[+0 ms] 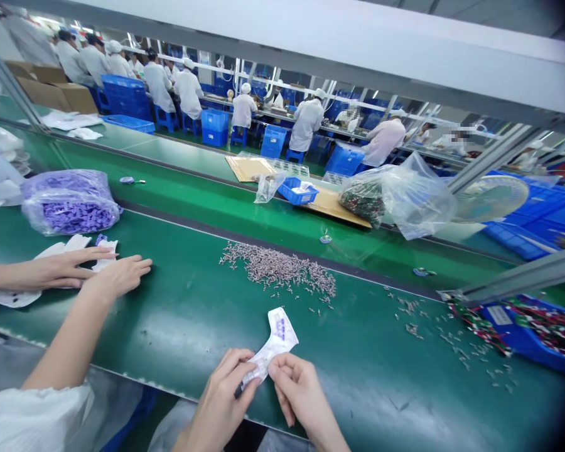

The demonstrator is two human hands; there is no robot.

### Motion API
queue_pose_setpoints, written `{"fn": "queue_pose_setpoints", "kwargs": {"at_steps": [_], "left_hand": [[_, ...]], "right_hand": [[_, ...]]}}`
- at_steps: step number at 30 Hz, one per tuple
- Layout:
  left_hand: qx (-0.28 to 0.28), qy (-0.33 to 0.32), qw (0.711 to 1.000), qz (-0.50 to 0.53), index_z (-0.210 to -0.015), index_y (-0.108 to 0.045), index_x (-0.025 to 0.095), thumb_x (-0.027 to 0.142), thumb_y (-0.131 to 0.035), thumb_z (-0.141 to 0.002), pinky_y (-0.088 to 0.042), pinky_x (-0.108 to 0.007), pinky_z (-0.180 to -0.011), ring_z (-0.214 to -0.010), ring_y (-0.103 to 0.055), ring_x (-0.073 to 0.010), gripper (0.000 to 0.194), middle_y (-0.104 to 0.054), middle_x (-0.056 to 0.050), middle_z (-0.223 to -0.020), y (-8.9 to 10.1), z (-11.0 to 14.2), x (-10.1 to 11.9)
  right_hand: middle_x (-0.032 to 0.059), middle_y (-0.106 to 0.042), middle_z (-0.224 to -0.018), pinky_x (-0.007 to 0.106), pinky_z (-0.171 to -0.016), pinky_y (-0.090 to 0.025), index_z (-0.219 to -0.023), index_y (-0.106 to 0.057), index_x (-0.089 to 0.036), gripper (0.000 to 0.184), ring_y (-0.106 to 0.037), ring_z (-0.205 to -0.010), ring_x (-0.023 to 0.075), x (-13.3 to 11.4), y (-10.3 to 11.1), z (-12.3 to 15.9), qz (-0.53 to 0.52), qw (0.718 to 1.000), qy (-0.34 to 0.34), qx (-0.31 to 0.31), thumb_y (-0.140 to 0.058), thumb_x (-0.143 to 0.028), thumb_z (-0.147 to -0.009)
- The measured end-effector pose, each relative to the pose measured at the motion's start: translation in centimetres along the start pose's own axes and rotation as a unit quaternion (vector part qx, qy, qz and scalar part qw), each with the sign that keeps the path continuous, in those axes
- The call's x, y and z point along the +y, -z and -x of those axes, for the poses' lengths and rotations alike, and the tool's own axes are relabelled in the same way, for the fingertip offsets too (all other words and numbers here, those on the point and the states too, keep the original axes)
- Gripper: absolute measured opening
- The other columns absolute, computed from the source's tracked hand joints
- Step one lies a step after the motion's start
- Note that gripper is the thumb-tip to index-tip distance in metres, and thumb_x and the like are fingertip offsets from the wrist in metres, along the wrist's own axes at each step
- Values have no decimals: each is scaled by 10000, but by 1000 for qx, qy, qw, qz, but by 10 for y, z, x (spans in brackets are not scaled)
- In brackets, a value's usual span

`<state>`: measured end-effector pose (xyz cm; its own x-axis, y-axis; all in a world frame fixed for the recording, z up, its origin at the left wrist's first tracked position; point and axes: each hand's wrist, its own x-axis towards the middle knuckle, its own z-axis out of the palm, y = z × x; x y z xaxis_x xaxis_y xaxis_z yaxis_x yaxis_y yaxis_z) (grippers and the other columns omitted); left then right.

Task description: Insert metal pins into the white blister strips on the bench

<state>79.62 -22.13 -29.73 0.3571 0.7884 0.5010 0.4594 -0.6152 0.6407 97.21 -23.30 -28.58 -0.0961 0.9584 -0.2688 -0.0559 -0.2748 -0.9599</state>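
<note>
Both my hands hold one small white plastic packet (275,342) with purple print, low at the near edge of the green belt (179,314). My left hand (226,392) pinches its lower end and my right hand (296,386) pinches it from the right. The packet sticks up and bends to the right above my fingers. Beyond it lies a heap of several tiny silvery parts (282,270).
A co-worker's two hands (89,270) rest at the left on white packets (51,270). A bag of purple parts (70,204) sits behind them. A blue bin of red-green wires (522,326) stands at right. A small blue tray (299,190) and clear bags lie farther back.
</note>
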Motion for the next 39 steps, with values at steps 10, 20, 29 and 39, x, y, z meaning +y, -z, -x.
{"fn": "queue_pose_setpoints", "kwargs": {"at_steps": [10, 20, 29, 39], "left_hand": [[18, -24, 999, 15, -1021, -669, 188, 117, -621, -892, -589, -349, -870, -1033, -650, -231, 155, -662, -110, -1194, 1, 0, 3], [-25, -51, 998, -15, -1147, -660, 208, 124, -565, -932, -588, -391, -867, -982, -646, -234, 249, -667, -109, -1166, 1, 1, -2], [-53, -72, 995, -32, -1151, -662, 198, 96, -526, -935, -592, -349, -804, -965, -625, -227, 276, -637, -126, -1155, 5, 0, -2], [-46, -91, 993, -57, -1222, -628, 198, 67, -521, -931, -584, -349, -797, -937, -608, -215, 337, -631, -127, -1170, 4, 1, -3]], "right_hand": [[-89, -494, -431, 146, -279, -213, -785, -541, -183, 609, -389, -267, 50, 4, -1, -3, 25, 999, -7, 26, -657, -776, -708], [-63, -539, -476, 149, -282, -226, -785, -539, -189, 600, -420, -282, 58, -2, -3, -3, 76, 996, -11, 48, -639, -777, -717], [-63, -555, -491, 140, -276, -270, -802, -531, -187, 616, -477, -287, 71, 4, 2, -6, 76, 996, -6, 41, -652, -783, -706], [-55, -621, -576, 134, -319, -384, -872, -449, -210, 550, -616, -382, 115, 4, 2, -4, 19, 1000, -8, 22, -703, -685, -760]]}}
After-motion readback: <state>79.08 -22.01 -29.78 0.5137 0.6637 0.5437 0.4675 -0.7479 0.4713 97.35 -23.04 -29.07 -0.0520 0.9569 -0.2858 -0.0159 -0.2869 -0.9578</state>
